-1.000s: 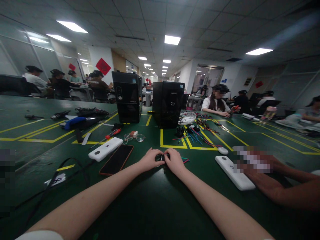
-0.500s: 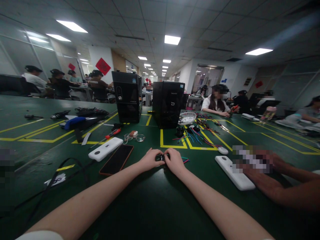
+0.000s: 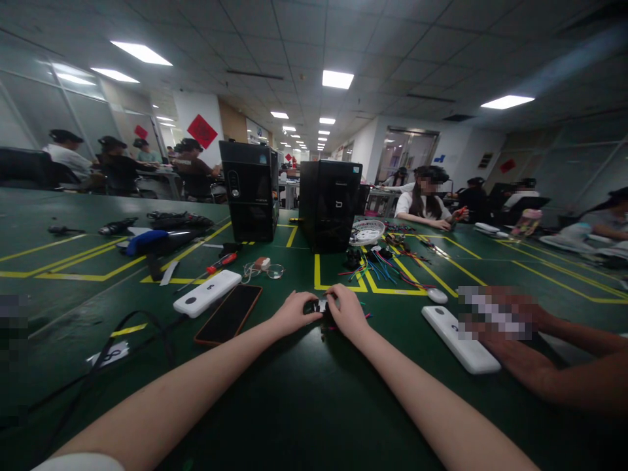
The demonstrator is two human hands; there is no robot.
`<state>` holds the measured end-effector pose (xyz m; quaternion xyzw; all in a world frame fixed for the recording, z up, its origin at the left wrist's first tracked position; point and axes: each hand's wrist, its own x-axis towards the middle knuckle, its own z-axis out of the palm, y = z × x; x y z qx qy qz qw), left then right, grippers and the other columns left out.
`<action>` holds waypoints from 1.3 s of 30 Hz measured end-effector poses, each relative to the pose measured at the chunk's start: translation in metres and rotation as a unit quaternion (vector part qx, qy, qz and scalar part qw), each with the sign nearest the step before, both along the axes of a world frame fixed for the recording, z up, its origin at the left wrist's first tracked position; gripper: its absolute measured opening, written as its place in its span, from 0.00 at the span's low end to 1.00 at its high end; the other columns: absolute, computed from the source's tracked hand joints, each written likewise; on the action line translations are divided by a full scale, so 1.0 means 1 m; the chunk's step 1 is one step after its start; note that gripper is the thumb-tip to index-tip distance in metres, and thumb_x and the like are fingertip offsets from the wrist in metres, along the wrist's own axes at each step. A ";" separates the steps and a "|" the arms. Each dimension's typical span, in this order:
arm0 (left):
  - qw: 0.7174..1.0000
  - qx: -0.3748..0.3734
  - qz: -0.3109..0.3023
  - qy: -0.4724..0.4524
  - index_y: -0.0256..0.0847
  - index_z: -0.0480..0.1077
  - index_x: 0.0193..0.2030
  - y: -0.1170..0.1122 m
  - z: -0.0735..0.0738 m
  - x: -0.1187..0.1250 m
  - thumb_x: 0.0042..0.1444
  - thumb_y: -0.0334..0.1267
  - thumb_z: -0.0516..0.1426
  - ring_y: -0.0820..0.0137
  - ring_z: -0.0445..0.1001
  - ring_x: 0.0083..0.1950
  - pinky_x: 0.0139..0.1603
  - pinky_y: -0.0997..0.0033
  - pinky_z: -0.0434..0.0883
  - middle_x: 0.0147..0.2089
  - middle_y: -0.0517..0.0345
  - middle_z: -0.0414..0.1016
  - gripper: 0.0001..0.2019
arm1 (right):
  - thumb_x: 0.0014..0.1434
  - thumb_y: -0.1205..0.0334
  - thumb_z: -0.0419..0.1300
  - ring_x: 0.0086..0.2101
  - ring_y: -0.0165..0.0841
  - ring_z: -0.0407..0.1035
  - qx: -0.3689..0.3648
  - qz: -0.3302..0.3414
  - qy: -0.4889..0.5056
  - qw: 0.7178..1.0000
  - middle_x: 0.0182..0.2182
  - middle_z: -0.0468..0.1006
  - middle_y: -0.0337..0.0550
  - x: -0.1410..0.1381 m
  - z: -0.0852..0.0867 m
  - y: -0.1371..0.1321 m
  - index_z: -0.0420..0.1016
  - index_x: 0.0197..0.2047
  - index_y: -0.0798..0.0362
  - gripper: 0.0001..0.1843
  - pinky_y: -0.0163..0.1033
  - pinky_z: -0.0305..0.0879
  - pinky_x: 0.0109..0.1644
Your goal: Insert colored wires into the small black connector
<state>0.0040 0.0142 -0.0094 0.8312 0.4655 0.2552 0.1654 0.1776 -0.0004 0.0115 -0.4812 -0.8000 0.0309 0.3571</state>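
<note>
Above the green table, my left hand (image 3: 296, 313) pinches a small black and silver part (image 3: 320, 306) between thumb and fingers. My right hand (image 3: 346, 311) is closed at the part's right side, its fingertips meeting it. Thin coloured wires (image 3: 367, 315) stick out past my right hand. The part is too small and too covered by fingers to name. To the left of my hands lie a dark phone (image 3: 229, 314) and a white power bank (image 3: 207, 293).
Two black computer towers (image 3: 331, 206) stand ahead, with a white basket (image 3: 367, 231) and loose wires (image 3: 380, 265) nearby. A screwdriver (image 3: 220, 263) and glasses (image 3: 275, 270) lie left. At right are a mouse (image 3: 437, 296), another white power bank (image 3: 460, 340) and another person's hands (image 3: 515, 353).
My right hand has shifted slightly right and its fingers have lifted a little, so more of the silver part shows. My left hand stays nearly in place.
</note>
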 end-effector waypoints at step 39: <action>0.997 0.018 0.074 0.011 0.40 0.67 0.49 0.004 -0.002 -0.006 0.53 0.45 0.55 0.59 0.67 0.52 0.58 0.53 0.57 0.50 0.51 0.71 0.18 | 0.47 0.71 0.55 0.38 0.39 0.70 -0.216 0.016 -0.404 0.889 0.36 0.76 0.51 0.002 0.036 -0.022 0.74 0.37 0.56 0.12 0.37 0.63 0.39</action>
